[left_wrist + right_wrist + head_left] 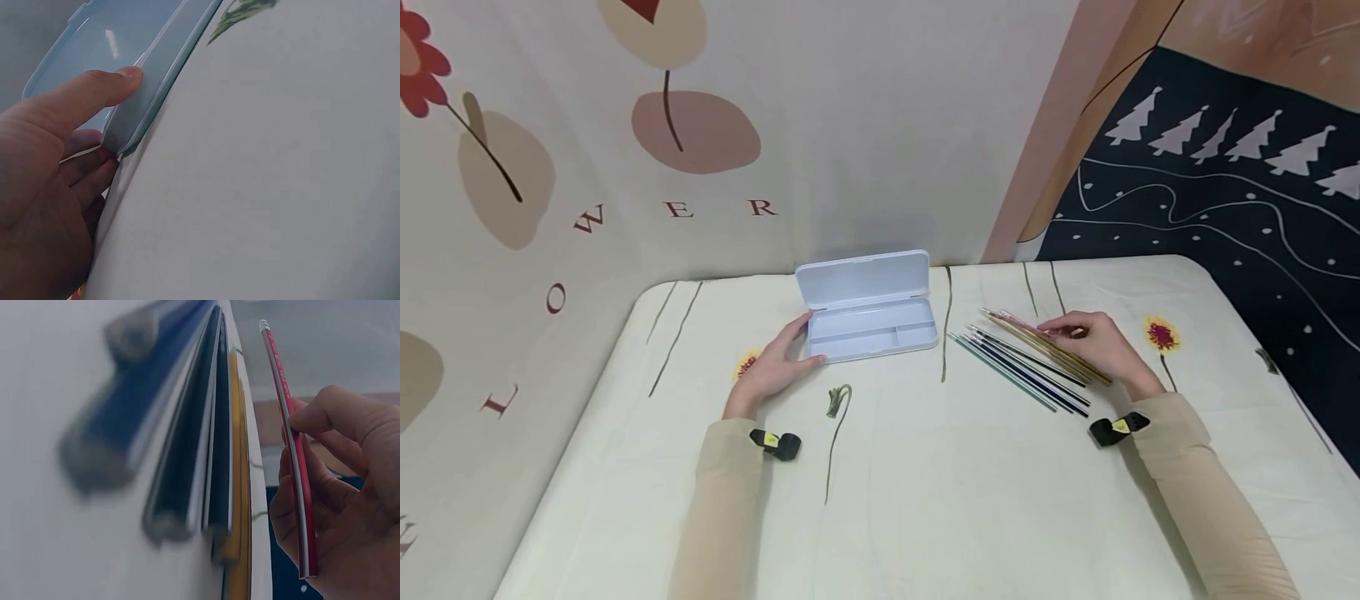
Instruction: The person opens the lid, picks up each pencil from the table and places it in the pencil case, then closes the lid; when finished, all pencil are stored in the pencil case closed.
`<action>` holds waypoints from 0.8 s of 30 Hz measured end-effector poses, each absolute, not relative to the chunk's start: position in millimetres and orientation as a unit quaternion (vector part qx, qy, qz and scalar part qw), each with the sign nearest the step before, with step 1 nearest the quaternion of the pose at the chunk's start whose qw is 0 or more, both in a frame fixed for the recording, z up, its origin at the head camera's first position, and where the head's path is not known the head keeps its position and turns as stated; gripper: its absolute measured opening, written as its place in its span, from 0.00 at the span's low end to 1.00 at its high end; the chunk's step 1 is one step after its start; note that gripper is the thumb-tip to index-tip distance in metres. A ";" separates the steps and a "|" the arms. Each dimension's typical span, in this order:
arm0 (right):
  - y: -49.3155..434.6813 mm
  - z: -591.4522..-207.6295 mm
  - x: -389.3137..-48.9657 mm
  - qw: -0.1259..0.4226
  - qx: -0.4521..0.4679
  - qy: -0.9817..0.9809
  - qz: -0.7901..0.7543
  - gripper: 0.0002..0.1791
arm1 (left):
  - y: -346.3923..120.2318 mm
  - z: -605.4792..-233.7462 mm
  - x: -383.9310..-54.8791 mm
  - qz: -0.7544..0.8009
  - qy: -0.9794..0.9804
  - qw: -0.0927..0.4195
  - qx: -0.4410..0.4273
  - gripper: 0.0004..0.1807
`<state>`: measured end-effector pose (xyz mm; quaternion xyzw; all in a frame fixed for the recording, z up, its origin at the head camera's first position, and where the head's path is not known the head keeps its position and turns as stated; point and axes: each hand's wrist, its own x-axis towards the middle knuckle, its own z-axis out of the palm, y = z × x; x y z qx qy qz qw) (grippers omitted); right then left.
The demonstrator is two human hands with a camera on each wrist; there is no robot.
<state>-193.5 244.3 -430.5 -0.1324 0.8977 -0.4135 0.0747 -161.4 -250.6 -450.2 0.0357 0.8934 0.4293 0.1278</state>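
A pale blue pencil case (853, 343) lies with its lid (865, 279) raised, its shallow compartments bare. My left hand (771, 368) holds the case's left end, thumb at the front corner and fingers round the side. In the left wrist view the thumb (119, 84) rests on the case wall (140, 103). Over on the right, my right hand (1090, 337) pinches a red pencil with a silver stripe (294, 440) between thumb and fingers. Beneath and beside it lie several dark striped pencils (1030, 371), yellow pencils (1078, 365) and a teal pencil (1015, 381).
A white cloth (895, 492) printed with flowers and stems covers the table. Behind it hangs a pale patterned sheet (880, 125), with a dark tree-printed cloth (1217, 192) at the right. Black wrist cameras (778, 443) sit on both sleeves.
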 end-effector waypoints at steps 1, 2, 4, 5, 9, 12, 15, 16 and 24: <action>241.9 -430.2 -193.8 0.072 -0.138 0.897 -0.415 0.13 | -250.6 -450.2 -161.3 0.430 0.893 0.128 0.035 0.48; 239.5 -430.1 -194.1 0.070 -0.143 0.895 -0.416 0.13 | -250.6 -450.3 -161.2 0.430 0.893 0.127 0.035 0.48; 234.6 -430.2 -195.0 0.069 -0.149 0.893 -0.420 0.12 | -250.7 -450.5 -161.1 0.429 0.894 0.126 0.037 0.48; 232.1 -430.5 -195.5 0.069 -0.150 0.891 -0.422 0.13 | -250.9 -450.8 -161.2 0.428 0.894 0.125 0.039 0.48; 219.4 -426.2 -195.2 0.078 -0.150 0.887 -0.429 0.13 | -251.3 -451.0 -161.2 0.428 0.895 0.118 0.047 0.47; 211.4 -425.5 -196.1 0.080 -0.154 0.886 -0.430 0.13 | -251.1 -451.0 -160.7 0.429 0.895 0.118 0.045 0.48; 205.9 -430.4 -199.2 0.079 -0.157 0.886 -0.430 0.13 | -250.9 -450.9 -160.5 0.429 0.894 0.121 0.039 0.48; 203.9 -430.9 -199.8 0.078 -0.160 0.884 -0.433 0.14 | -251.0 -450.9 -160.5 0.429 0.895 0.121 0.038 0.48; 184.8 -430.9 -206.1 0.074 -0.188 0.875 -0.439 0.13 | -251.0 -449.7 -160.0 0.432 0.893 0.122 0.037 0.48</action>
